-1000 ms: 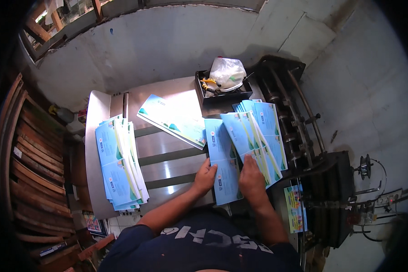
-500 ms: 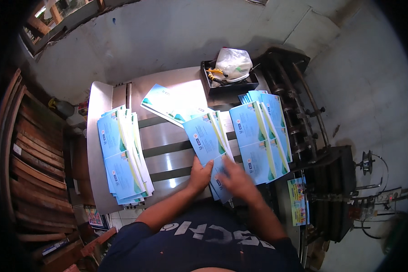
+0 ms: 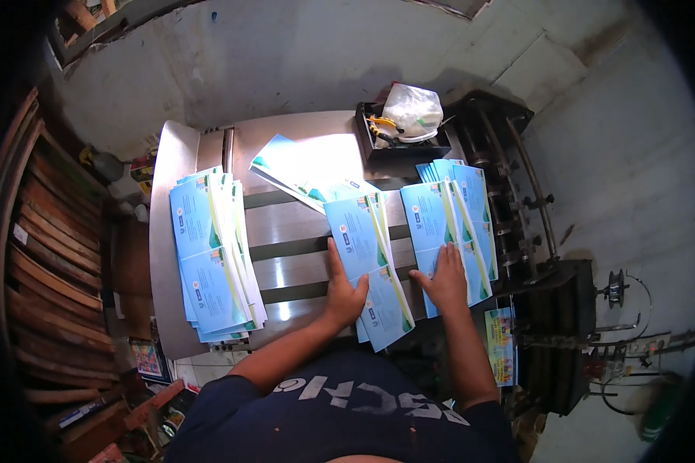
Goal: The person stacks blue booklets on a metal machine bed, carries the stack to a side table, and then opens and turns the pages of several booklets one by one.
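On the slatted metal table, my left hand (image 3: 347, 297) lies against the left edge of the middle stack of blue printed sheets (image 3: 363, 235). Its index finger is stretched along that edge, and the thumb touches the top sheet; the other fingers are partly hidden. My right hand (image 3: 445, 287) rests flat, fingers out and thumb apart, on the right stack of blue printed sheets (image 3: 427, 208). More such sheets (image 3: 473, 193) fan out behind the right stack. Beyond the middle stack lie slanted blue sheets (image 3: 305, 174), washed out by glare. A taller, uneven pile (image 3: 208, 262) sits at the left.
A black tray (image 3: 405, 150) with a white plastic bag and yellow-handled tools stands at the back. Dark machine rollers and rods (image 3: 517, 193) border the right side. Wooden slats (image 3: 58, 285) rise at the far left, and a yellow printed sheet (image 3: 500, 347) hangs low right.
My right hand has left the middle stack and moved right onto the right stack, its fingers now spread. My left hand stays at the middle stack, index finger straighter. The view shifted slightly.
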Demonstrator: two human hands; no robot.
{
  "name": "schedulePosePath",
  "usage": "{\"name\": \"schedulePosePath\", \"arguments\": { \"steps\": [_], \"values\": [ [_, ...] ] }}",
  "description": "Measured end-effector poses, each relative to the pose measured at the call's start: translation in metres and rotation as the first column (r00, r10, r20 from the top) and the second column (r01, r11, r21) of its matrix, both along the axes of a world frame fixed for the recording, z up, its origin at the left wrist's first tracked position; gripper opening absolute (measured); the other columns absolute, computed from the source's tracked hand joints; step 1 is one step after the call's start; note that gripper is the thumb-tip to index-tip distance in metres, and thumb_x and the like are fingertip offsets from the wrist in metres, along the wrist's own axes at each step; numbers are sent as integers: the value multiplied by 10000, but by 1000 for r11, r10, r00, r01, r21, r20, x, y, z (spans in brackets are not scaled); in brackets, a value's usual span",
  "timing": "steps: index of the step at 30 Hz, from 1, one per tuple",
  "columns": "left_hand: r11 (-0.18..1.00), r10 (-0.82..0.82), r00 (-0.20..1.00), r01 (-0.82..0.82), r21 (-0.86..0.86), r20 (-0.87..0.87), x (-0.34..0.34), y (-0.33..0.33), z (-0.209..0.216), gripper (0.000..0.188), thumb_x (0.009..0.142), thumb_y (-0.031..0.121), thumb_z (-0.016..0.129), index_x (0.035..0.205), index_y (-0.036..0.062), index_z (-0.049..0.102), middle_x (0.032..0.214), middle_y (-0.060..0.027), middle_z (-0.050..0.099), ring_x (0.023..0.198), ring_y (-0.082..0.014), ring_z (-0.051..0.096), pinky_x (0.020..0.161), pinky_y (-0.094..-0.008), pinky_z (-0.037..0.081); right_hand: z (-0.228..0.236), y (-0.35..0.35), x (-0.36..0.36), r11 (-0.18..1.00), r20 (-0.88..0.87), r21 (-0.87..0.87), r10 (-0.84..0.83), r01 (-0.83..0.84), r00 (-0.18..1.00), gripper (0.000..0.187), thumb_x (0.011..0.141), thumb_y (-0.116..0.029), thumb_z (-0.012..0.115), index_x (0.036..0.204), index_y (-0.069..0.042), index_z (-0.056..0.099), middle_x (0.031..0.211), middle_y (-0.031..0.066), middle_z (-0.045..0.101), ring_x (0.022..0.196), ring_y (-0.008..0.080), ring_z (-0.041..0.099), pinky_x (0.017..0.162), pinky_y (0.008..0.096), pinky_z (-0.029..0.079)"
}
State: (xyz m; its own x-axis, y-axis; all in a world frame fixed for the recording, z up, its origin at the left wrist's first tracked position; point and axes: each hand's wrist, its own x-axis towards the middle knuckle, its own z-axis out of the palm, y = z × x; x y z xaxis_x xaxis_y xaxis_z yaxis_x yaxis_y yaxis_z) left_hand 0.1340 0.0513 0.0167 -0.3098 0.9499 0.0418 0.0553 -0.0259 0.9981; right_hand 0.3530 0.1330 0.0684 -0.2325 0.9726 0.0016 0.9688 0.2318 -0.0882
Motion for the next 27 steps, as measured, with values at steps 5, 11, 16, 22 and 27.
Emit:
{"name": "schedulePosePath", "arguments": {
  "steps": [5,11,16,22,27],
  "values": [
    [989,-148,989,148,-11,12,-14,-2,21,824,911,28,507,1567,83,11,1466,-333,367,1313,-431,474,1099,-461,364,-7,15,20,999,-112,-24,-32,29,993,867,827,-315,711,1455,100,282,1482,334,350,1397,458,325,1134,522,313],
    [988,-152,988,152,-8,39,-17,-2,20,753,914,28,502,1555,82,111,1450,-325,398,1315,-436,469,1097,-457,369,10,20,-1,975,192,-218,-8,50,981,840,827,-227,655,1462,107,218,1530,338,240,1425,451,278,1127,570,311],
    [992,-122,992,121,44,27,-18,-1,17,673,909,31,514,1527,74,250,1386,-326,462,1272,-440,505,1073,-449,398,-11,16,-4,1000,192,-14,12,-10,981,595,897,-116,489,1418,111,311,1435,333,395,1327,459,411,1056,528,410],
    [984,-170,985,170,44,-4,-12,-1,-4,464,907,79,550,1370,53,530,1272,-298,543,1163,-423,578,1020,-425,445,23,16,10,988,138,119,-118,102,983,391,924,-69,443,1271,101,504,1015,289,679,823,431,691,736,492,569],
    [987,-158,987,158,11,1,-14,1,3,467,944,171,591,1357,-34,519,1249,-285,575,1167,-376,591,1011,-406,450,68,-12,-11,969,-38,238,-67,74,997,465,899,-53,513,1343,81,472,1041,304,662,875,445,677,761,500,552]
  ]
}}
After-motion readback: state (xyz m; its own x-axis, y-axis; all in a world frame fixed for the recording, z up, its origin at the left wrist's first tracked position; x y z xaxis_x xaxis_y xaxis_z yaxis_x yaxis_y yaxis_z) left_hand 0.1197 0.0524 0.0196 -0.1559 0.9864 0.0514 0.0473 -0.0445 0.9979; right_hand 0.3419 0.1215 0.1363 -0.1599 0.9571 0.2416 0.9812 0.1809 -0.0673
